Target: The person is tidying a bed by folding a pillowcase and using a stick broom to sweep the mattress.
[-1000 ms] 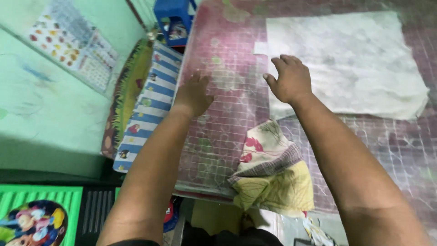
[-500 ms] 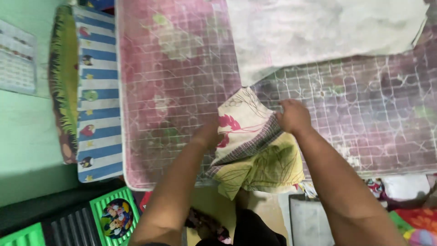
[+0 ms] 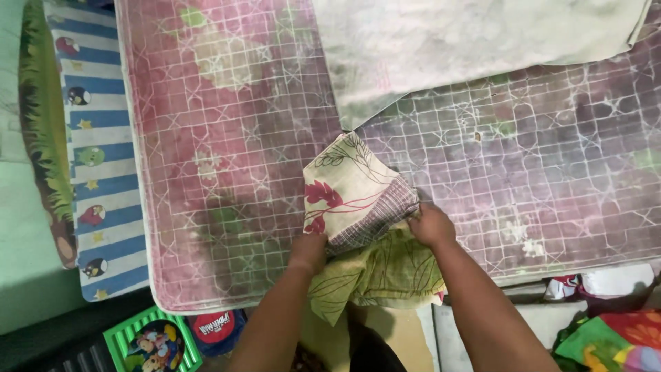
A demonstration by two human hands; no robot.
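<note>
— Where was the cloth?

— Bunched at the mattress (image 3: 227,138) edge, and I had my left hand (image 3: 308,249) and right hand (image 3: 430,225) pinching its folds from either side.

— Which step?

— Taking hold, I judged. Next it needed lifting clear, away from the white sheet (image 3: 468,41) beyond my hands.

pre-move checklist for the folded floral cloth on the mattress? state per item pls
1. Left hand on floral cloth: ok, at its near left edge.
2. Right hand gripping cloth: ok, at its right edge.
3. Cloth fully on mattress: not ok, yellow part overhangs the near edge.
4. White sheet clear of cloth: cannot tell, its corner sits right at the cloth's far tip.
5. Left fingers closed: cannot tell, hidden by the cloth.
</note>
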